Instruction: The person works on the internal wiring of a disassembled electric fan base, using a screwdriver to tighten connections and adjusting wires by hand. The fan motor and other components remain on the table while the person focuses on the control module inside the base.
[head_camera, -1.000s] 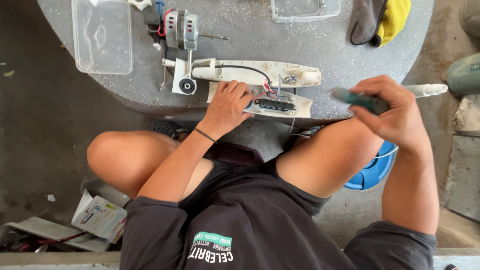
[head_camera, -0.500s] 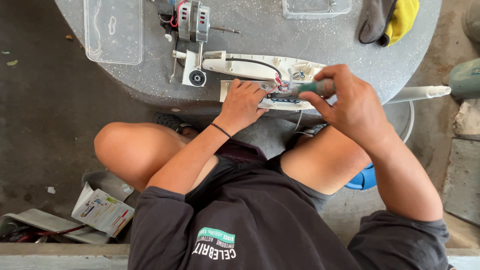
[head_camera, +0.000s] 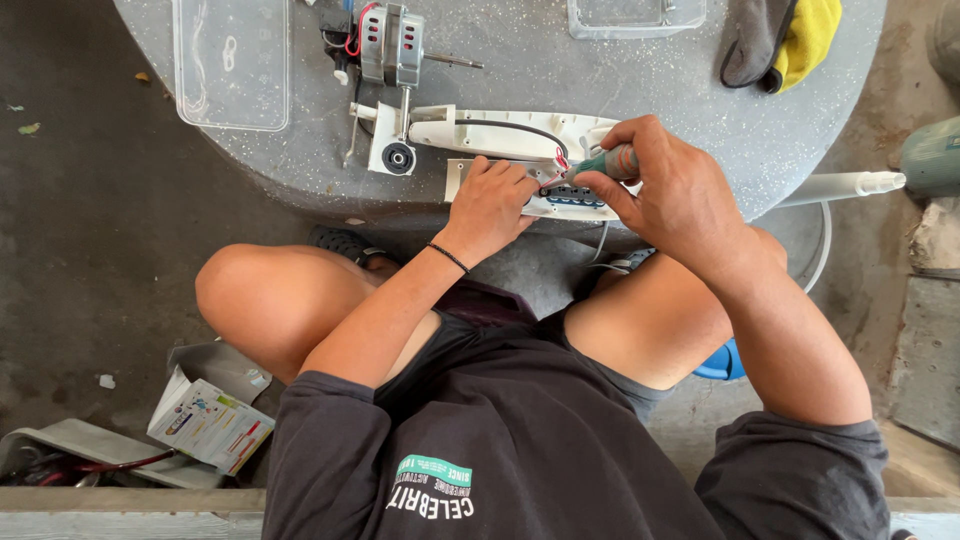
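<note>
Soft, even daylight fills the view — bright, with no hard glare. Around the grip, where the right hand (head_camera: 680, 195) closes on the green-handled tool (head_camera: 608, 163), focus is crisp and fingers cast only faint, diffuse shadows. Just beside it, the left hand (head_camera: 490, 205) is equally sharp. Above the grip the grey table (head_camera: 600, 70) reads pale and slightly washed. Below the grip the dark shirt (head_camera: 520, 440) swallows detail. Far from the grip, edges bend outward — wide-lens distortion — and the corners soften.
</note>
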